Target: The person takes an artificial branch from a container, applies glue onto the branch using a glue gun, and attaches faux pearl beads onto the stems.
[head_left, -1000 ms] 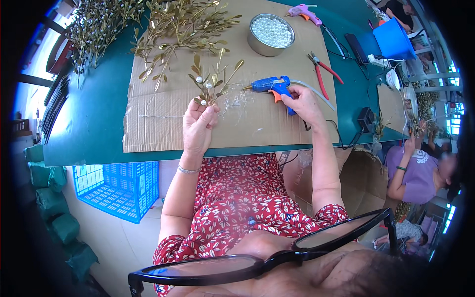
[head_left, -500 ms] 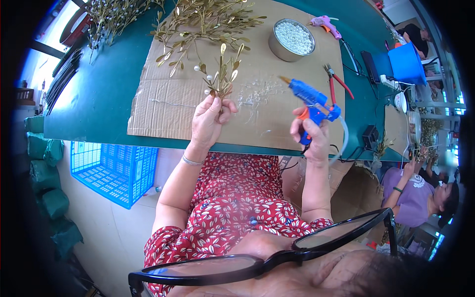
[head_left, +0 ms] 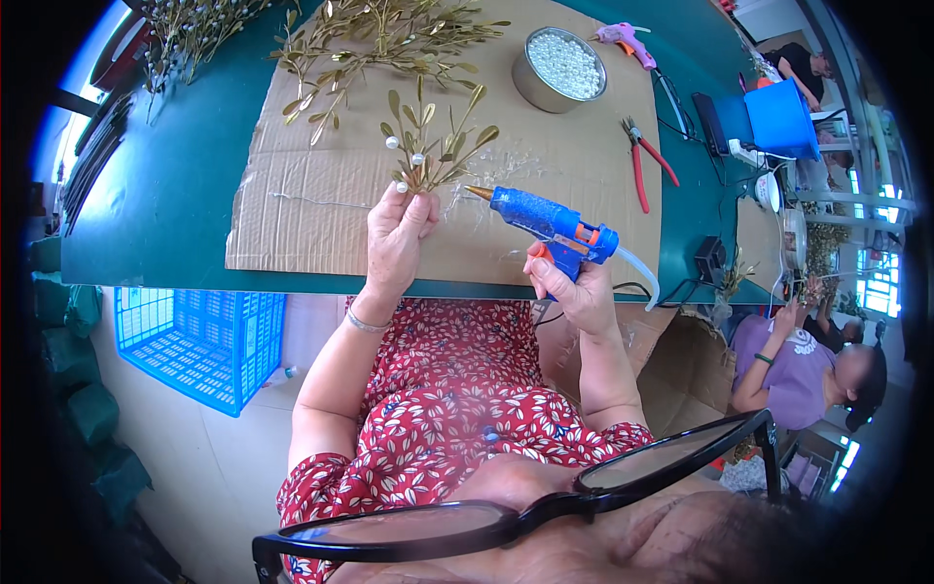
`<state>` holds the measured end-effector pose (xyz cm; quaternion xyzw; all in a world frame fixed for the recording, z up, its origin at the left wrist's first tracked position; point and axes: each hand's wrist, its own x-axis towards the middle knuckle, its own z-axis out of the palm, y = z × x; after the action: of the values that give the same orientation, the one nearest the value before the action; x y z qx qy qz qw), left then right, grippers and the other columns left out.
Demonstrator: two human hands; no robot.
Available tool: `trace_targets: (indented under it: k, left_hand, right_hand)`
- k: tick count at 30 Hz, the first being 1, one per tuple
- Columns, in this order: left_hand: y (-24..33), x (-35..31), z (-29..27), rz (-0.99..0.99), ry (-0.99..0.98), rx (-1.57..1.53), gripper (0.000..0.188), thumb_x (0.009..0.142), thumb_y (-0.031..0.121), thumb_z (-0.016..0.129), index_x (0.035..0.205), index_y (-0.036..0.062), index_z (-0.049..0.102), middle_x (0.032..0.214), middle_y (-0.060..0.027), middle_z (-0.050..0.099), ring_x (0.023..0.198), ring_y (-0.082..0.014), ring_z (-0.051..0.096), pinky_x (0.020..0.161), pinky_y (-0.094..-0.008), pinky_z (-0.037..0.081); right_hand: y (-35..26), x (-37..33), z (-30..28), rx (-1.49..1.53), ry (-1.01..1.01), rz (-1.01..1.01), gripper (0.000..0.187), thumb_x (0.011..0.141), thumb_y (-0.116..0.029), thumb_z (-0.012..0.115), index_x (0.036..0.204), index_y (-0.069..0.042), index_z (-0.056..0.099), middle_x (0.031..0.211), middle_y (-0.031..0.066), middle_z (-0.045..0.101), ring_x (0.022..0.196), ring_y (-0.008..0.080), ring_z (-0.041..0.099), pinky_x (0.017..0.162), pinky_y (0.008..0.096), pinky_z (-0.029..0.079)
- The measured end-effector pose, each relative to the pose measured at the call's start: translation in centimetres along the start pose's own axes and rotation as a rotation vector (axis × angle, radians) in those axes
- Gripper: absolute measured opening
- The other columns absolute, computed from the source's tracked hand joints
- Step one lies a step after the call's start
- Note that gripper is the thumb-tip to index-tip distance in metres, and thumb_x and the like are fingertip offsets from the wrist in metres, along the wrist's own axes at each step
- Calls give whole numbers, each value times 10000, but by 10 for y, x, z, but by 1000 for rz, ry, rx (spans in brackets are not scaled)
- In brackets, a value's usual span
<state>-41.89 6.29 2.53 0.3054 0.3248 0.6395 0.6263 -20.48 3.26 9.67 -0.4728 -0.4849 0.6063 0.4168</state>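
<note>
My left hand (head_left: pixel 397 238) pinches the stem end of a gold artificial leaf sprig (head_left: pixel 428 146) above the cardboard. Several white pearl beads (head_left: pixel 417 159) sit among the sprig's lower leaves, on its left side. In my right hand (head_left: pixel 576 292) is a blue hot glue gun (head_left: pixel 545 222), gripped by its handle, with a finger at the orange trigger. Its brass nozzle points left at the base of the sprig, a short gap away. A pale glue stick (head_left: pixel 637 275) curves down out of the gun's back end.
On the cardboard sheet (head_left: pixel 321 219) are more gold branches (head_left: pixel 379 44), a metal bowl of pearls (head_left: pixel 559 70), red-handled pliers (head_left: pixel 642 161) and dried glue strings. A pink glue gun (head_left: pixel 628 44) lies behind. A blue crate (head_left: pixel 195 341) stands left below the green table (head_left: pixel 175 185). Another person (head_left: pixel 793 370) sits at right.
The glue gun has moved left and down, its nozzle now close to the sprig. The sprig has turned a little in my left hand. The whole view has shifted slightly.
</note>
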Motion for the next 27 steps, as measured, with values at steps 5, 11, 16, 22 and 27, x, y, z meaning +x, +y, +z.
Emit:
trace_targets:
  k: [5,11,16,22,27]
  left_hand:
    - [-1,-2,2,-9,35,101,274,961,110,463,1207,-3,507,725,19,430,614,-52,320,544,-181,261]
    - [1,-2,1,-33,14,128,313,964,113,456,1250,-11,482,722,25,431,609,-48,317,541,-182,262]
    - [0,-1,-5,-13,-20,86,213,946,126,505,1134,27,530,763,18,530,662,-42,443,577,-169,359]
    - [0,-2,3,-7,18,116,308,962,101,454,1249,-8,486,722,27,445,616,-51,324,540,-183,251]
    - [0,-3,3,-5,27,156,306,962,103,454,1245,-9,488,743,15,483,618,-43,334,544,-177,265]
  right_hand:
    - [1,3,2,-17,-9,-12,298,809,-78,658,1080,0,564,861,19,610,648,55,552,528,197,446]
    - [0,7,6,-32,-1,-29,208,814,-83,643,997,-4,582,774,8,590,578,54,534,496,198,430]
    - [-3,7,5,-64,-4,-39,144,819,-86,631,934,-10,589,705,-6,569,548,52,522,485,197,418]
    - [-3,6,4,-72,3,-39,134,820,-95,635,918,-13,593,689,-9,565,540,50,516,482,198,414]
    - [-5,6,3,-69,-16,-30,145,825,-97,636,932,-12,586,690,-7,561,538,53,516,480,199,413]
